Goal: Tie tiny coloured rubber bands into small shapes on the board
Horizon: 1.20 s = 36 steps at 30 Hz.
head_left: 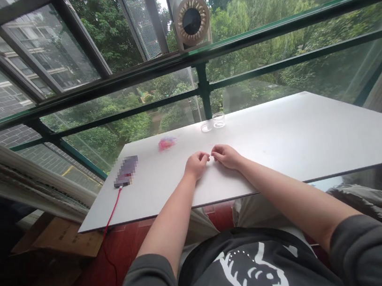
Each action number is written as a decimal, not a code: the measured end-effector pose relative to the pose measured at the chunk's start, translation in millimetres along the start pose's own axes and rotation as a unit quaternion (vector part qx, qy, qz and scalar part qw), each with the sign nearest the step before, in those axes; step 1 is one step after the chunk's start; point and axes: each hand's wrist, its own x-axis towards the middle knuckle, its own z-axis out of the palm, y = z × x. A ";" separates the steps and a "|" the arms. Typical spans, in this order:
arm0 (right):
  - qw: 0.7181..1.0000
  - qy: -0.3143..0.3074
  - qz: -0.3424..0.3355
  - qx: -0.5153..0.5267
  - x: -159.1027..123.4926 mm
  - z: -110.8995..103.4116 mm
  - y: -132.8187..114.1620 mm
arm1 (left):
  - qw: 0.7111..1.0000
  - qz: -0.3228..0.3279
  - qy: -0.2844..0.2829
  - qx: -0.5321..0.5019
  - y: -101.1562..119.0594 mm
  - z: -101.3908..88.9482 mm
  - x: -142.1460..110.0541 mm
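Note:
Over the middle of the white table point(277, 150), my left hand point(197, 165) and my right hand point(226, 156) face each other, their fingertips nearly meeting. Both hands are closed in a pinch. Whatever lies between the fingers is too small to make out. Just beyond them, near the table's far edge, stand a clear round container point(219, 120) and a low clear round dish or lid point(206, 127). A small loose pile of pink, red and bluish bits point(167, 143) lies further to the left; its kind cannot be told.
A blurred-out phone point(126, 172) lies at the table's left, with a red cable point(114, 205) hanging over the front edge. A round fan-like device point(192, 19) stands on the green railing point(251, 42). Cardboard boxes point(69, 236) sit on the floor at left.

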 end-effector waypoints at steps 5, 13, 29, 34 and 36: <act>1.000 -0.007 -0.006 0.003 -0.6 -0.3 -0.7 | 1.000 -0.005 -0.001 0.010 -0.1 0.7 0.3; 1.000 -0.009 -0.023 0.011 0.2 -0.6 -0.1 | 1.000 -0.004 -0.005 0.021 -0.5 0.2 1.0; 0.999 0.010 -0.032 0.003 1.0 -1.4 1.4 | 0.999 -0.003 -0.006 0.037 3.8 -0.5 -0.8; 0.999 0.012 -0.028 0.007 1.5 -0.3 3.1 | 0.999 -0.003 -0.010 0.040 3.6 -0.5 -0.4; 1.000 0.016 -0.025 0.008 1.8 -0.4 4.2 | 0.999 -0.003 -0.011 0.040 2.9 -0.7 -0.3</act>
